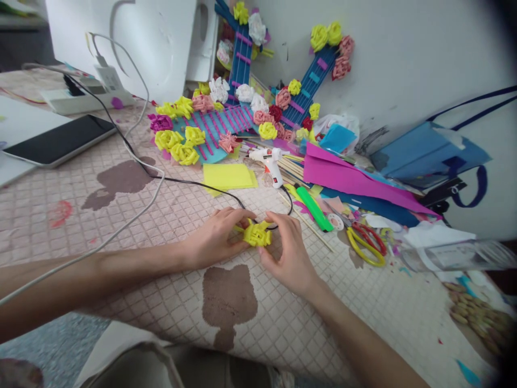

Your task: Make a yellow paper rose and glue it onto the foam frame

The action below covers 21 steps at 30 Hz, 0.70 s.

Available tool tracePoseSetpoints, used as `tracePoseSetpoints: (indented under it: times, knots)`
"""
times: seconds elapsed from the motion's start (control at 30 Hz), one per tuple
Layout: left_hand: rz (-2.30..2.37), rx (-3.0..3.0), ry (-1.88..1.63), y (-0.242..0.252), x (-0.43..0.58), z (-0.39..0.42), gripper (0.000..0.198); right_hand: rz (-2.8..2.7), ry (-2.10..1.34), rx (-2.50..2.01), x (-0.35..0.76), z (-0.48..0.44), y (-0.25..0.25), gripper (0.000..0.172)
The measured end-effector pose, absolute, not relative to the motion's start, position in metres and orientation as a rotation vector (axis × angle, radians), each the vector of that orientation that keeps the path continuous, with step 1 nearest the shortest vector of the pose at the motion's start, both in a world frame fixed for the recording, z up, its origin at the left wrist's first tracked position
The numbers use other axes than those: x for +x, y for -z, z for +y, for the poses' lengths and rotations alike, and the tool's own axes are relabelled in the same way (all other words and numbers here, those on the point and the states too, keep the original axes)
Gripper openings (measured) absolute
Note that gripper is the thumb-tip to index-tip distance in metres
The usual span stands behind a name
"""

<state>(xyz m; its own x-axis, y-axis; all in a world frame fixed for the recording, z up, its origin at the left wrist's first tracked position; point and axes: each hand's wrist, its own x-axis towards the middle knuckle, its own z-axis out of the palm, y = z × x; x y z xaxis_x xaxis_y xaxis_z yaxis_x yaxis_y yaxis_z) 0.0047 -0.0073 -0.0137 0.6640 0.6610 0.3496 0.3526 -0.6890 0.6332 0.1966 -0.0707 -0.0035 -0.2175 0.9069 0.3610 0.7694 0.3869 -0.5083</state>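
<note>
A yellow paper flower [257, 235] is held between both hands just over the table, its petals facing up. My left hand [220, 237] pinches its left side between thumb and fingers. On the other side, the thumb and forefinger of my right hand [290, 253] curl round its right edge. Beyond the hands, a white glue gun [270, 164] rests on the clutter, its black cord running behind the flower. A stack of yellow paper [229, 177] lies to the left of the glue gun.
Flower-covered blue paper decorations [222, 129] stand at the back. To the right lie a green cutter [314, 209], yellow-and-red-handled scissors [367, 245] and a magenta sheet [359, 180]. A tablet [60, 140] and a power strip [84, 99] sit left. A white cable [133, 221] crosses my left forearm.
</note>
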Motion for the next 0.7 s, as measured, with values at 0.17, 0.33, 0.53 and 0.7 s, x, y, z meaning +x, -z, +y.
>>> tracePoseSetpoints:
  times: [0.17, 0.33, 0.53, 0.7]
  knots:
    - [0.795, 2.383, -0.762, 0.012, 0.003, -0.008, 0.043, -2.053, -0.317, -1.427, 0.190, -0.069, 0.004, 0.062]
    - [0.815, 2.472, -0.781, 0.008, 0.002, -0.011, 0.041, -2.055, -0.306, -1.425, 0.184, -0.066, 0.005, 0.063]
    - [0.812, 2.498, -0.777, 0.007, 0.001, -0.012, 0.040, -2.036, -0.315, -1.439, 0.181, -0.065, 0.006, 0.064]
    - [0.775, 2.488, -0.805, 0.007, 0.000, -0.012, 0.044, -2.035, -0.322, -1.430, 0.181, -0.063, 0.009, 0.064]
